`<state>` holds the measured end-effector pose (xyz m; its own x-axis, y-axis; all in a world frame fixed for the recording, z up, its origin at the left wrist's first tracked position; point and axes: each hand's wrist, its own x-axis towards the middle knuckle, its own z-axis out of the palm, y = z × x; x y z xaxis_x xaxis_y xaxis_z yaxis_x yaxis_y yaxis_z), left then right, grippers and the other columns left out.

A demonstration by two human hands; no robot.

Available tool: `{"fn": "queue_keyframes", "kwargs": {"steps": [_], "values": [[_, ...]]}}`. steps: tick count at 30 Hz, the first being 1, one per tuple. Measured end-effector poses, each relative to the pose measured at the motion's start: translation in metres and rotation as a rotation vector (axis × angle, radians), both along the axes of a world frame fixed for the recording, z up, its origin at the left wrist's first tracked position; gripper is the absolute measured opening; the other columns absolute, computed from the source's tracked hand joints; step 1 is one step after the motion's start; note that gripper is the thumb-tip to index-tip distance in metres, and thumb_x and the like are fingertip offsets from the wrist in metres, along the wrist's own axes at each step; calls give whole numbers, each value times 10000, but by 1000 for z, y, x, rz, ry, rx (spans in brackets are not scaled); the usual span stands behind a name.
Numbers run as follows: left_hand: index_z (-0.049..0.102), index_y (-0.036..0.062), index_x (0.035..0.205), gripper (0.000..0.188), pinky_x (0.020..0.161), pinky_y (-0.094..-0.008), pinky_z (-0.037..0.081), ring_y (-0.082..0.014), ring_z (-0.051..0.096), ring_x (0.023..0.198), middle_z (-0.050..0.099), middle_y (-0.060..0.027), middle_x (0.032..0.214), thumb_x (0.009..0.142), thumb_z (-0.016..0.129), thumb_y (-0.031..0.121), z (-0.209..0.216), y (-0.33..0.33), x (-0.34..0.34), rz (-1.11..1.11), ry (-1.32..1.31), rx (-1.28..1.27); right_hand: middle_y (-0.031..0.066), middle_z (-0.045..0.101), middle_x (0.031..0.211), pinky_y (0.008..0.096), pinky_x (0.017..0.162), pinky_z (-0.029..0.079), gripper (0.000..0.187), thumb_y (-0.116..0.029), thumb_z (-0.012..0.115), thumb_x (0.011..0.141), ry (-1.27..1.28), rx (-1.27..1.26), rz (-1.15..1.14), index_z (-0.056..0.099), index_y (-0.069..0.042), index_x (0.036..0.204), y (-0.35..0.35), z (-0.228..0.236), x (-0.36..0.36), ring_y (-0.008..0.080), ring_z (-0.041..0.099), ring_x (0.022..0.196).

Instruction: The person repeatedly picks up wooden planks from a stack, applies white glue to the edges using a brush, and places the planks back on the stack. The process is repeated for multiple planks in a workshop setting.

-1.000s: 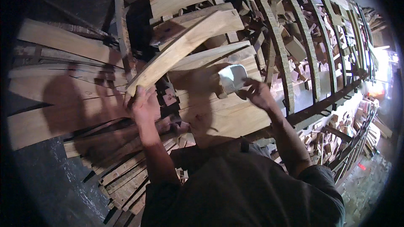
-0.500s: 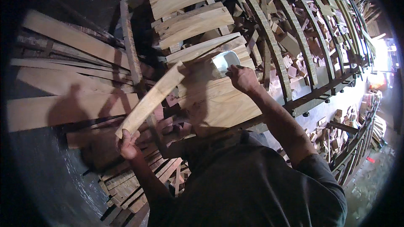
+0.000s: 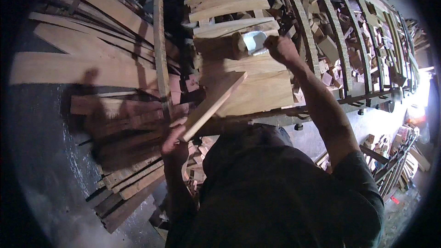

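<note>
My left hand is closed round the near end of a pale wooden board. Tilted up and to the right, the board hangs over the near edge of wide planks lying on the metal rack. My right hand is a fist at the right side of a white tub. Something small and dark shows at its fingertips, too unclear to name. On the tub's left sits a brownish block-like piece, touching or very close to it.
Several more boards lie across the rack's far part. Metal bars span a heap of wood offcuts on the right. Long planks lie at left, with stacked strips below them. A second rack stands at lower right.
The whole view has shifted. My left hand has brought the board rightward and closer to me. My right fist has moved slightly right from the tub, which stays about where it was on the planks.
</note>
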<state>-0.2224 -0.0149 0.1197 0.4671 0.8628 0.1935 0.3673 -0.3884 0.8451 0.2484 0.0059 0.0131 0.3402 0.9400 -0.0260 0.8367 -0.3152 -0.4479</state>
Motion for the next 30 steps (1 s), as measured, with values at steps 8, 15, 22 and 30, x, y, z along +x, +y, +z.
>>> {"fn": "queue_keyframes", "kwargs": {"steps": [8,15,22,30], "values": [[651,6,1006,253,890,-374,531,-324,668,1019,691,-169,1095,764,678,-64,8,-52,19,0,259,181,155,703,920,448,757,541,233,-288,553,906,1,-24,-2,705,-120,959,-4,2,10,356,679,878],[574,-48,1177,417,910,-353,497,-225,622,1013,644,-143,1114,819,744,80,4,-72,38,387,129,-461,145,720,925,414,773,541,267,-259,576,881,531,38,-135,719,-55,978,-1,16,32,327,693,895],[604,-1,988,278,836,-305,478,-166,608,913,633,-56,913,816,768,144,-11,-62,64,320,116,-537,171,714,915,437,734,534,268,-279,587,871,109,68,-155,717,-53,932,-3,21,32,345,690,866],[655,14,1036,229,806,-282,509,-128,638,889,700,-64,952,835,721,103,-22,-52,66,288,-76,-448,204,681,951,488,786,514,312,-341,532,888,66,65,-257,694,-82,956,-27,4,38,411,637,944]]}}
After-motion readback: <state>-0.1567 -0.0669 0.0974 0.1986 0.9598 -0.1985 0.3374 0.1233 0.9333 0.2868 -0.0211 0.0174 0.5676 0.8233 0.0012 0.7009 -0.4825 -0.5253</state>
